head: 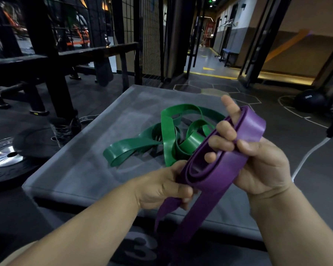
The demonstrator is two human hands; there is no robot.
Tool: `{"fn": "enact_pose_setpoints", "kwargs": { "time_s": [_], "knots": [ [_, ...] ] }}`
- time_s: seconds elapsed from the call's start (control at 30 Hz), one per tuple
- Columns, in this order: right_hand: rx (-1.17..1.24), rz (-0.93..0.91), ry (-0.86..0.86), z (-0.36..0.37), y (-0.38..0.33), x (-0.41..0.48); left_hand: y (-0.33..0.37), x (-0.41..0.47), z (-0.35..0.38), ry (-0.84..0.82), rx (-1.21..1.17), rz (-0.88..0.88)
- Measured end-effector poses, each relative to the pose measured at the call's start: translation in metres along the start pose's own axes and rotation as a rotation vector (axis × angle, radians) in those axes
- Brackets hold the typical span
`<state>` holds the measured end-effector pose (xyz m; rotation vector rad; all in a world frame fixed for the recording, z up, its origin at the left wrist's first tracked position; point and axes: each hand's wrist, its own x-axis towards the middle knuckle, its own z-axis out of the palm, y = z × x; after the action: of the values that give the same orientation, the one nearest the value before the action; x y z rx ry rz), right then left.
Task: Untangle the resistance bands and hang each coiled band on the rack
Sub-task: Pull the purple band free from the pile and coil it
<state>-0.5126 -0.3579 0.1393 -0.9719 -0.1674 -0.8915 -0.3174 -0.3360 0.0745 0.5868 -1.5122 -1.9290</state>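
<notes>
Room: I am in a dim gym with dark rubber flooring. A wire mesh partition (pixel 150 35) stands at the far middle, and a lit corridor opens to its right.
Surface: A grey padded box (pixel 81 175) lies directly in front of me with its top facing up. A large "3" shows on its near side.
Green band: The green band (pixel 168 131) lies loose on the far middle of the box top. Several of its loops cross one another, and it is not coiled. Neither of my hands touches it.
Purple band: I hold the purple band (pixel 215 175) in the air above the near right part of the box, between both hands. Part of it is wound into a flat, elongated coil of several layers. Two loose lengths hang from the near end of the coil toward the bottom edge of the view.
Left hand: My left hand (pixel 161 187) grips the near, lower end of the coil. The thumb lies across the strap where the loose lengths leave it.
Right hand: My right hand (pixel 258 162) grips the far, upper part of the coil. The fingers are curled round the layers and the thumb presses on the outer wrap. The index finger points straight up, clear of the band.
Black steel frame: A black steel frame (pixel 46 64) stands at the far left, beyond the box.
Weight plate: A weight plate (pixel 6 160) with a silver hub lies flat on the floor, left of the box.
Medicine ball: A dark medicine ball (pixel 309 99) rests on the floor at the far right.
White cord: A white cord (pixel 308 154) runs across the floor on the right, past my right hand.
</notes>
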Motion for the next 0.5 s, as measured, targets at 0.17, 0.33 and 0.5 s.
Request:
{"fn": "enact_pose_setpoints", "kwargs": {
  "time_s": [0.17, 0.33, 0.5],
  "knots": [
    [-0.089, -0.11, 0.119, -0.002, -0.009, 0.001, 0.001, 0.001, -0.002, 0.167, 0.117, -0.077],
    [-0.291, -0.262, 0.253, 0.001, -0.016, 0.002, 0.0, -0.003, -0.008, 0.215, 0.391, -0.298],
    [-0.279, -0.328, 0.34, 0.003, -0.023, 0.004, -0.006, -0.008, -0.003, 0.231, 0.436, -0.442]
  ]
}}
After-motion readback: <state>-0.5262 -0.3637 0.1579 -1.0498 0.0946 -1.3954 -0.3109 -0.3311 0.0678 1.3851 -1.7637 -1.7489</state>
